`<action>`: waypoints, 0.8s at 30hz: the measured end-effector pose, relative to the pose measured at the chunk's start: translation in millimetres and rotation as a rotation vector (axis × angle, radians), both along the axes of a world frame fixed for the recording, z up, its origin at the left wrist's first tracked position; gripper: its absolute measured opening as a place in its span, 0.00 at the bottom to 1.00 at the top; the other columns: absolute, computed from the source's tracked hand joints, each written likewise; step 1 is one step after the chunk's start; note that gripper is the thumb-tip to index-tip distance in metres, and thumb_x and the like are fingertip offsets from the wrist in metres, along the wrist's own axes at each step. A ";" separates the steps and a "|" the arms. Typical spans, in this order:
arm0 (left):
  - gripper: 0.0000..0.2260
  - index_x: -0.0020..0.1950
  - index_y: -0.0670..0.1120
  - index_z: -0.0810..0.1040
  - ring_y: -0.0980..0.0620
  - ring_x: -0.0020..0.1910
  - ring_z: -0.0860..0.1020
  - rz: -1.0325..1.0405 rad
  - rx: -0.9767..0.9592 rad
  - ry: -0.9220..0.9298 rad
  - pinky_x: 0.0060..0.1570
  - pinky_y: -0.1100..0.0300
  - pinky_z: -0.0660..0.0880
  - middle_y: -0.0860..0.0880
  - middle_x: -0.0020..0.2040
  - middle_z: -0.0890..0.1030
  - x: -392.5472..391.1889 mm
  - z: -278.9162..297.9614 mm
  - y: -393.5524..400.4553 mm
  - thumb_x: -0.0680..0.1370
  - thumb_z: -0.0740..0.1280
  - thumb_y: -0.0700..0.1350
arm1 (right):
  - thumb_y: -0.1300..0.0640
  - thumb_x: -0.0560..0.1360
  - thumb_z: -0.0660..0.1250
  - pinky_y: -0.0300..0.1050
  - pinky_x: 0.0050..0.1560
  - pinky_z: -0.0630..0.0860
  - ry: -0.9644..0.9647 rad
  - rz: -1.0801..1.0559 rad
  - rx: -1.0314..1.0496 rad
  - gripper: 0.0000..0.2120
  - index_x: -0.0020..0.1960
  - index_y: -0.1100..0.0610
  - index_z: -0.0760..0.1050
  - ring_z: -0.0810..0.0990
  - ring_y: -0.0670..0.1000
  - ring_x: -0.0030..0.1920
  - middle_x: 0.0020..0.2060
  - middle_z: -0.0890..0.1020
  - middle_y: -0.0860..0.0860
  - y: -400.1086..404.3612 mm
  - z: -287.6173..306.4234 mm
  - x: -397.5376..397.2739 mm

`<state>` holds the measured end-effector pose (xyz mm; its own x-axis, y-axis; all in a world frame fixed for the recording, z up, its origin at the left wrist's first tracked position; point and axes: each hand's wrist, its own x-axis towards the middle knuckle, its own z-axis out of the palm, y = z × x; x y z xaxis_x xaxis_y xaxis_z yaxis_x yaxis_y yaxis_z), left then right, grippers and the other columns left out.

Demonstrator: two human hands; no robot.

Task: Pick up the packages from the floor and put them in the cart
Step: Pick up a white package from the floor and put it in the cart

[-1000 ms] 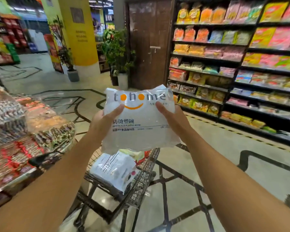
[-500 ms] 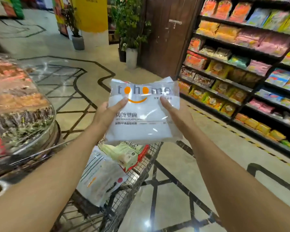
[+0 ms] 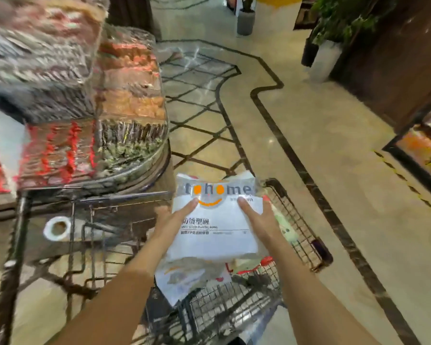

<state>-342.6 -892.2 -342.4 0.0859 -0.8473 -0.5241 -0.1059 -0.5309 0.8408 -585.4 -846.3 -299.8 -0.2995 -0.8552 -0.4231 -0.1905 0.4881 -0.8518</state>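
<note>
Package (image 3: 217,220) held over cart (image 3: 296,227) basket, left hand (image 3: 177,220) at its 9 o'clock edge, right hand (image 3: 256,217) at 3. More packages (image 3: 184,277) in basket beneath. Display stand (image 3: 85,108) at cart's 10 o'clock; potted plants (image 3: 339,23) at 1 o'clock.

Motion blur smears display goods (image 3: 60,78) at left. White package (image 3: 217,220) hides cart (image 3: 296,232) contents beneath and fingers behind. Small print on it unreadable.
</note>
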 end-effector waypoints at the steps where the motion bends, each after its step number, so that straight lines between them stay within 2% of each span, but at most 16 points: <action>1: 0.48 0.63 0.42 0.80 0.41 0.56 0.84 0.035 0.046 -0.020 0.60 0.40 0.80 0.40 0.60 0.83 14.3 -40.5 -2.9 0.55 0.80 0.74 | 0.26 0.69 0.71 0.55 0.69 0.73 -0.002 0.040 0.041 0.43 0.76 0.48 0.65 0.77 0.54 0.66 0.67 0.78 0.46 -9.8 -14.5 6.7; 3: 0.44 0.58 0.38 0.81 0.38 0.51 0.86 0.096 0.126 -0.060 0.53 0.39 0.83 0.36 0.56 0.83 25.4 -60.9 3.3 0.58 0.81 0.71 | 0.31 0.74 0.70 0.47 0.64 0.70 0.013 0.119 0.118 0.45 0.81 0.51 0.58 0.76 0.56 0.67 0.70 0.75 0.48 -24.9 -38.0 19.1; 4: 0.40 0.57 0.38 0.81 0.39 0.48 0.86 0.145 0.127 -0.059 0.48 0.42 0.84 0.35 0.55 0.84 23.8 -53.3 7.5 0.61 0.81 0.68 | 0.32 0.75 0.70 0.46 0.62 0.69 0.017 0.152 0.150 0.45 0.82 0.52 0.56 0.75 0.58 0.69 0.70 0.74 0.48 -31.4 -51.1 24.4; 6: 0.30 0.56 0.38 0.83 0.42 0.43 0.87 0.183 0.152 -0.089 0.38 0.51 0.83 0.36 0.51 0.86 28.4 -57.9 10.6 0.66 0.82 0.60 | 0.33 0.75 0.70 0.49 0.65 0.71 0.021 0.213 0.186 0.47 0.83 0.52 0.53 0.75 0.60 0.71 0.73 0.74 0.53 -43.4 -75.2 34.6; 7: 0.31 0.56 0.39 0.83 0.42 0.42 0.87 0.203 0.158 -0.102 0.38 0.52 0.83 0.37 0.49 0.87 29.8 -63.4 9.7 0.65 0.82 0.61 | 0.32 0.75 0.69 0.52 0.67 0.71 0.018 0.244 0.208 0.47 0.83 0.52 0.52 0.75 0.61 0.71 0.74 0.73 0.55 -49.0 -84.1 39.2; 9: 0.37 0.56 0.39 0.81 0.40 0.44 0.87 0.260 0.201 -0.115 0.44 0.46 0.83 0.39 0.48 0.87 35.6 -78.9 9.9 0.61 0.81 0.67 | 0.31 0.75 0.69 0.52 0.69 0.71 0.023 0.280 0.239 0.48 0.84 0.51 0.50 0.73 0.61 0.72 0.76 0.72 0.56 -60.6 -103.5 47.6; 12: 0.32 0.55 0.45 0.82 0.44 0.45 0.86 0.289 0.254 -0.170 0.53 0.42 0.82 0.45 0.47 0.87 44.4 -98.7 13.8 0.64 0.78 0.68 | 0.29 0.74 0.68 0.51 0.70 0.70 0.025 0.332 0.271 0.49 0.84 0.50 0.51 0.73 0.60 0.73 0.76 0.71 0.55 -69.6 -130.9 62.0; 15: 0.28 0.55 0.48 0.85 0.46 0.45 0.87 0.291 0.265 -0.201 0.54 0.43 0.82 0.47 0.47 0.88 50.7 -112.4 17.3 0.66 0.75 0.69 | 0.19 0.66 0.64 0.57 0.71 0.72 0.072 0.365 0.276 0.56 0.83 0.47 0.53 0.75 0.59 0.72 0.76 0.73 0.53 -76.9 -150.1 74.3; 19: 0.35 0.62 0.54 0.82 0.47 0.48 0.87 0.298 0.257 -0.188 0.56 0.42 0.82 0.49 0.51 0.88 57.5 -131.9 16.9 0.63 0.71 0.75 | 0.17 0.63 0.61 0.59 0.69 0.74 0.124 0.374 0.261 0.56 0.82 0.45 0.56 0.77 0.60 0.69 0.74 0.75 0.51 -87.3 -162.1 81.0; 24: 0.36 0.65 0.55 0.79 0.47 0.50 0.87 0.243 0.253 -0.152 0.57 0.40 0.81 0.49 0.52 0.88 58.9 -121.3 11.5 0.64 0.70 0.75 | 0.15 0.60 0.61 0.61 0.70 0.73 0.115 0.360 0.263 0.56 0.79 0.44 0.57 0.77 0.60 0.68 0.72 0.76 0.50 -91.5 -159.5 85.3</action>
<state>-283.7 -880.7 -463.8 0.3616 -0.6382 -0.6797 -0.0651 -0.7445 0.6644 -500.0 -937.7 -459.3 -0.0608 -0.7815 -0.6209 -0.4730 0.5703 -0.6716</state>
